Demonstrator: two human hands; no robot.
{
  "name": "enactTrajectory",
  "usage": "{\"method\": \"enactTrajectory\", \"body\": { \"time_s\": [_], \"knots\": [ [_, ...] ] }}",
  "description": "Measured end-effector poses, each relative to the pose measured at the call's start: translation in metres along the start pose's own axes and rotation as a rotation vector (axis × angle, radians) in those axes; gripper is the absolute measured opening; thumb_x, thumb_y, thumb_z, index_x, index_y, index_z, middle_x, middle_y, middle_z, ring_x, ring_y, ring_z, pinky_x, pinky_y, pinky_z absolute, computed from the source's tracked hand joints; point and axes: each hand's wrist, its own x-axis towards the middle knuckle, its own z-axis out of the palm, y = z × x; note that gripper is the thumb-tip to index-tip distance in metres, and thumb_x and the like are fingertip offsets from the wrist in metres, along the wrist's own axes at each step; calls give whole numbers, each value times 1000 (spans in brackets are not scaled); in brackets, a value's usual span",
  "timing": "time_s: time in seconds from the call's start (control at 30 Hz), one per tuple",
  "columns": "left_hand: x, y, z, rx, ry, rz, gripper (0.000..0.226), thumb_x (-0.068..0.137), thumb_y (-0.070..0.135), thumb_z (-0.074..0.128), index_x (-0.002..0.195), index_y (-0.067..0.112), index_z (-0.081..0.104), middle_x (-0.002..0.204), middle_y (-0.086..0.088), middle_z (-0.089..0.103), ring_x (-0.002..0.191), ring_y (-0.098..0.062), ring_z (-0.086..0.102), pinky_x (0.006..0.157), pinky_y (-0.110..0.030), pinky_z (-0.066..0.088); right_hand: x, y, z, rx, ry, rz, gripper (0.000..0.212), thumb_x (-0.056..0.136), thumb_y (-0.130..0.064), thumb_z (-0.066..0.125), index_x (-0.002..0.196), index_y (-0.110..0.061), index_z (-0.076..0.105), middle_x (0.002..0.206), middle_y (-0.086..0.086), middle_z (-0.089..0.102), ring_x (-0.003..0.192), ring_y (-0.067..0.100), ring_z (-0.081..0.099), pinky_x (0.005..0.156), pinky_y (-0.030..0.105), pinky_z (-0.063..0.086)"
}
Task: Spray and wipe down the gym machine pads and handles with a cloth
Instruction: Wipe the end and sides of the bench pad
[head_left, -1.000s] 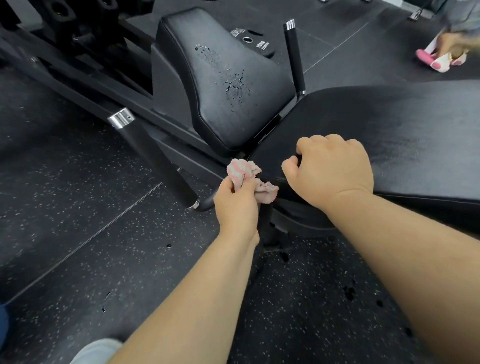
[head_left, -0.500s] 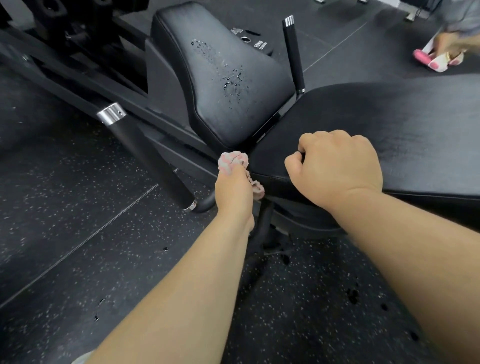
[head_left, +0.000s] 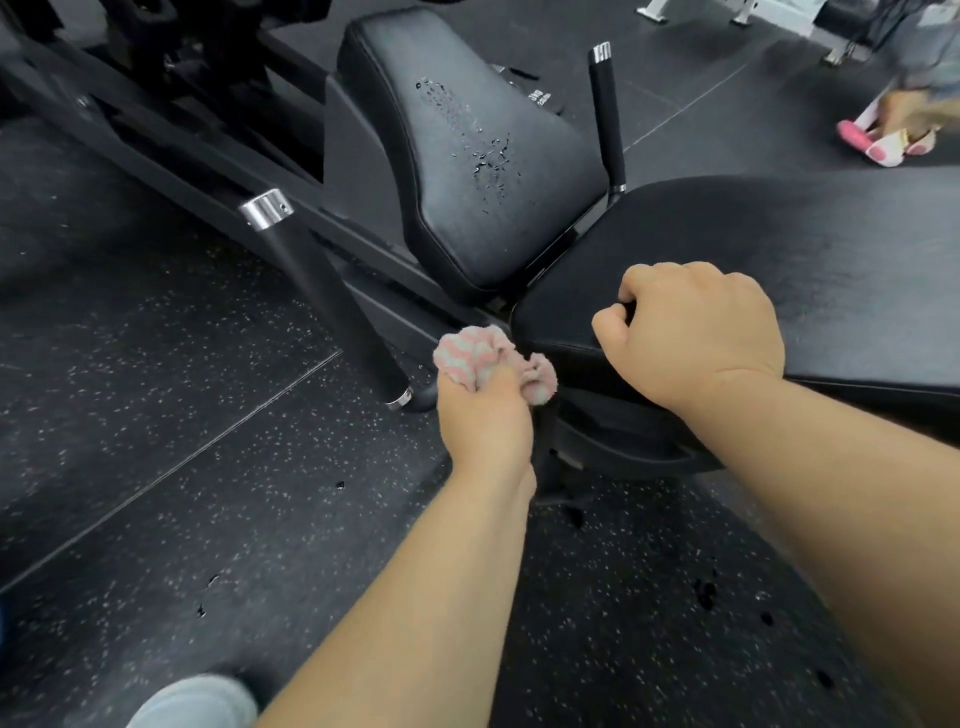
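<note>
My left hand (head_left: 483, 415) grips a bunched pink and grey cloth (head_left: 467, 353) and holds it against the near corner of the long black pad (head_left: 779, 260), just below the gap to the seat pad (head_left: 467, 156). Spray droplets sit on the seat pad's middle. On the long pad's front edge my right hand (head_left: 696, 332) rests as a fist, with nothing visible inside it. A black handle with a chrome cap (head_left: 322, 280) slants down just left of the cloth. A second handle (head_left: 608, 114) stands upright behind the pads.
The machine's black frame rails (head_left: 156, 119) run along the upper left. Speckled rubber floor (head_left: 182, 467) lies on the left and below, with dark wet spots under the pad. Another person's foot in a pink slipper (head_left: 878, 145) is at the far right. My shoe (head_left: 197, 701) is at the bottom left.
My left hand has shifted the cloth a little left and back around the pad's corner, and the cloth is bunched differently. My right fist has stayed on the pad.
</note>
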Motion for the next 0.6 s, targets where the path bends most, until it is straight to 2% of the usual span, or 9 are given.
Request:
{"method": "enactTrajectory", "body": {
  "time_s": [0.07,0.13,0.2,0.27,0.33,0.43,0.5,0.6],
  "knots": [
    [24,11,0,-61,13,-41,29,89,-12,39,80,15,47,69,1,47,49,-11,51,64,-25,45,0,1,-2,7,-5,9,27,92,-31,40,94,-17,62,82,0,59,76,25,46,69,34,29],
    [37,12,3,-13,-77,-93,21,94,-4,40,92,15,46,73,2,45,53,-7,45,62,-22,41,0,1,-3,14,-8,19,25,92,-30,40,94,-18,62,83,1,59,76,25,45,69,34,29],
    [38,5,11,8,-77,-135,15,98,5,40,97,19,47,74,4,43,54,-6,38,61,-20,40,1,1,-3,10,-4,13,24,91,-30,40,93,-18,61,86,1,61,77,25,45,69,34,30],
    [31,-1,18,39,-37,-59,16,101,11,36,94,20,47,76,4,43,55,-6,39,61,-21,42,2,1,-3,2,-3,5,24,91,-31,39,90,-18,59,82,0,57,77,25,45,68,35,30],
    [22,-6,18,97,-45,47,19,100,6,33,94,20,44,82,1,43,61,-8,42,64,-25,45,2,1,-3,-3,-2,3,22,91,-31,38,85,-18,55,77,-2,50,76,25,43,68,35,28],
    [8,-14,11,173,-55,152,23,95,-5,39,94,16,49,86,2,54,69,-8,53,68,-20,50,0,1,-3,-17,6,-12,18,92,-30,37,83,-18,47,70,-4,39,76,24,39,67,36,27],
    [-2,-21,7,296,-52,142,15,92,3,50,98,16,57,90,7,66,81,-7,64,77,-24,55,0,0,-3,-27,5,-26,17,94,-29,36,85,-18,44,75,-3,41,78,24,38,68,37,26],
    [-20,-26,5,388,-42,95,16,88,13,62,94,29,63,94,9,72,93,-12,69,89,-37,56,0,0,-2,-20,-7,-41,14,96,-27,36,88,-18,44,84,0,44,79,25,37,70,37,27]
  ]
}}
